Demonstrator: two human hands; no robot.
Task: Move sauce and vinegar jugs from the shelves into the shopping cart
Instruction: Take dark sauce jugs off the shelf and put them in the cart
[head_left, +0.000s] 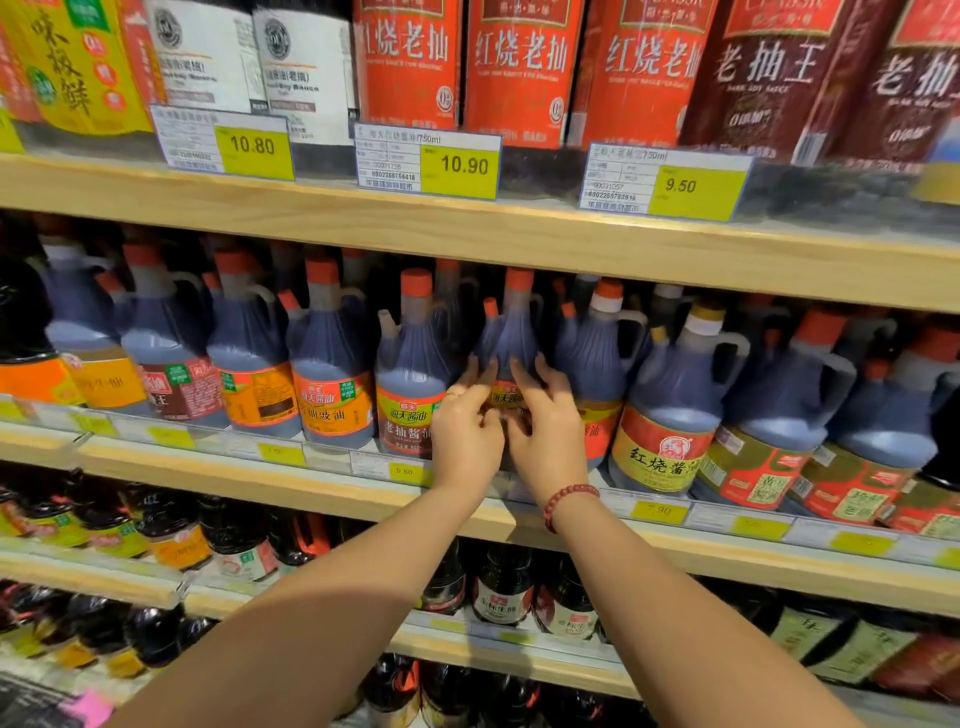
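Observation:
A dark sauce jug (511, 338) with an orange cap and an orange label stands in the middle row of a wooden shelf (311, 467). My left hand (467, 431) is pressed on the jug's left side, fingers reaching up over the label. On the jug's right side lies my right hand (545, 431), a red bead bracelet on its wrist. Both hands cover the lower half of the jug. It still rests on the shelf between neighbouring jugs. The shopping cart is not in view.
Several similar handled jugs (332, 364) line the same shelf on both sides, close together. The upper shelf (467, 228) carries tall red and dark cartons with yellow price tags (460, 166). Lower shelves hold dark bottles (501, 587).

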